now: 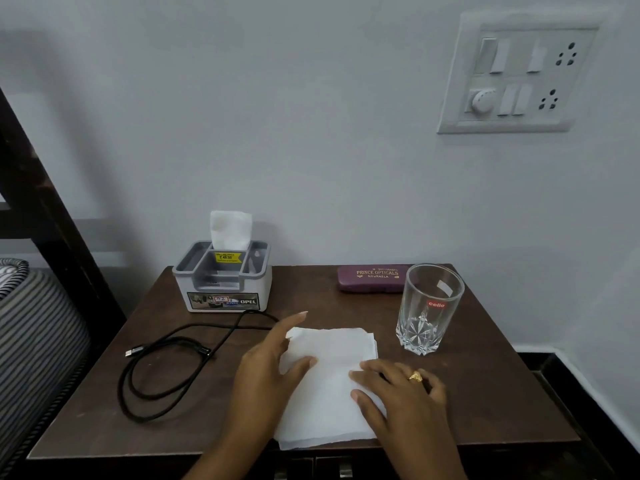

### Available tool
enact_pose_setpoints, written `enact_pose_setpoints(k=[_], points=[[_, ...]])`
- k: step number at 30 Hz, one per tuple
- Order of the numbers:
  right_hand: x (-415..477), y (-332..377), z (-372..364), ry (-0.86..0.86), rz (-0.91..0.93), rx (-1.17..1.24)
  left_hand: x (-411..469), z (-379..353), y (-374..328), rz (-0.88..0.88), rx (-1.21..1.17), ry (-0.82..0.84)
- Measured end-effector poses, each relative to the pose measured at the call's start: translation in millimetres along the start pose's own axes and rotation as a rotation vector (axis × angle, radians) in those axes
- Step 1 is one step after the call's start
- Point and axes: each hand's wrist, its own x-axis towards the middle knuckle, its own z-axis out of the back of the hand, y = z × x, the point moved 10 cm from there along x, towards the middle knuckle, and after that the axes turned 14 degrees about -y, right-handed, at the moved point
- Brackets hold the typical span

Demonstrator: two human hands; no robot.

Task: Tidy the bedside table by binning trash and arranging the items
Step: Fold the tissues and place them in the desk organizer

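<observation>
— What are the hands doing?
— Both lie flat and open on the white tissue [329, 386], gripping nothing: left hand [273, 372] on its left edge, right hand [398, 393] on its right
— And the glass [427, 310]?
— Just beyond the right hand, on the bedside table [485, 393]

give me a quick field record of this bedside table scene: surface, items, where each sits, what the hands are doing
surface: dark wooden bedside table against a pale wall
left hand: open, fingers resting on the left part of the white tissue sheets
right hand: open, flat on the tissue's right part, gold ring on one finger
tissue sheets: front centre, near edge hanging slightly over the table front
organiser box: back left, grey, a tissue standing in it
charging cable: black, loosely coiled, left
glass tumbler: right, upright, looks empty
spectacle case: maroon, back, behind the tumbler
</observation>
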Motion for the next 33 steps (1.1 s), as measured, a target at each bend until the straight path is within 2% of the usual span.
enact_pose_setpoints(k=[3, 5, 7, 8, 11, 13, 14, 17, 19, 21, 23, 25, 28, 33], points=[[2, -4, 10, -0.064, -0.041, 0.075, -18, 3, -13, -0.057, -0.109, 0.056], [7, -13, 19, -0.13, -0.184, 0.248, -28, 6, -17, -0.081, -0.173, 0.065], [6, -23, 18, -0.105, -0.356, 0.488, -32, 11, -22, -0.137, -0.221, 0.039], [6, -23, 15, -0.071, -0.382, 0.573, -34, 14, -28, -0.176, -0.255, 0.027], [5, -16, 9, 0.082, -0.344, 0.747, -38, 22, -43, -0.224, -0.348, 0.036], [8, -12, 14, 0.119, -0.265, 0.852, -37, 28, -47, -0.211, -0.39, 0.047], [10, -11, 16, 0.128, -0.272, 0.926, -35, 29, -46, -0.155, -0.423, 0.066], [11, -14, 13, 0.215, -0.474, 1.124, -27, 12, -24, 0.184, -0.543, 0.23], [9, -5, 13, 0.323, -0.513, 1.132, -32, -2, -16, 0.342, -0.508, 0.368], [4, 1, 9, 0.436, -0.57, 1.138, -40, -7, -9, 0.495, -0.452, 0.436], [2, 1, 3, 0.491, -0.663, 1.144, -45, -8, -2, 0.614, -0.407, 0.463], [3, 2, 2, 0.504, -0.701, 1.146, -44, -5, 1, 0.649, -0.397, 0.473], [10, 6, 15, 0.458, -0.637, 1.098, -41, 0, 1, 0.703, -0.448, 0.486], [29, 27, 53, 0.302, -0.341, 1.029, -44, 9, -10, 0.785, -0.653, 0.498]])
